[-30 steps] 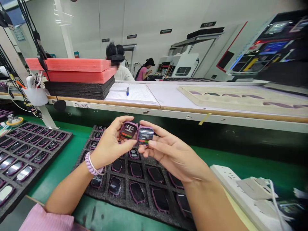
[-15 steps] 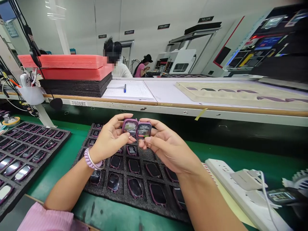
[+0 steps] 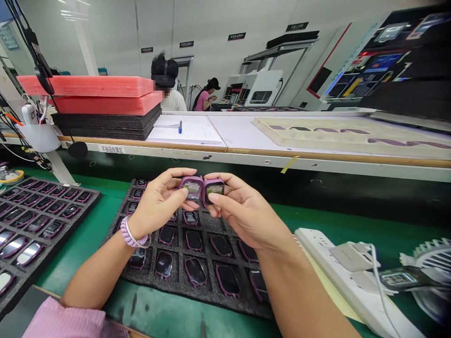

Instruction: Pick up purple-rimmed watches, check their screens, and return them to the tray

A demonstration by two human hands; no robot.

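Two purple-framed smartwatch bodies without straps are held side by side above a foam tray. My left hand (image 3: 162, 197) pinches the left watch body (image 3: 193, 187) by its edges, thumb at its lower left. In my right hand (image 3: 243, 204) is the right watch body (image 3: 214, 188), with the thumb across its lower front. Both screens catch reflections, and their inner edges touch or nearly touch. Below them, the dark foam tray (image 3: 179, 263) holds rows of similar watch bodies, some with lit text on screen. Part of that tray is hidden behind my hands and forearms.
A second foam tray (image 3: 75, 225) of watch bodies lies at left. On the right are a white power strip (image 3: 317, 244) with a plugged adapter and a small fan (image 3: 431, 263). The shelf ahead bears red foam blocks (image 3: 105, 104), papers and a cream tray (image 3: 268, 129). Two people sit beyond.
The watch bodies have tilted, so the reflections on their screens differ. My right thumb sits higher on the right one. The whole view has shifted slightly.
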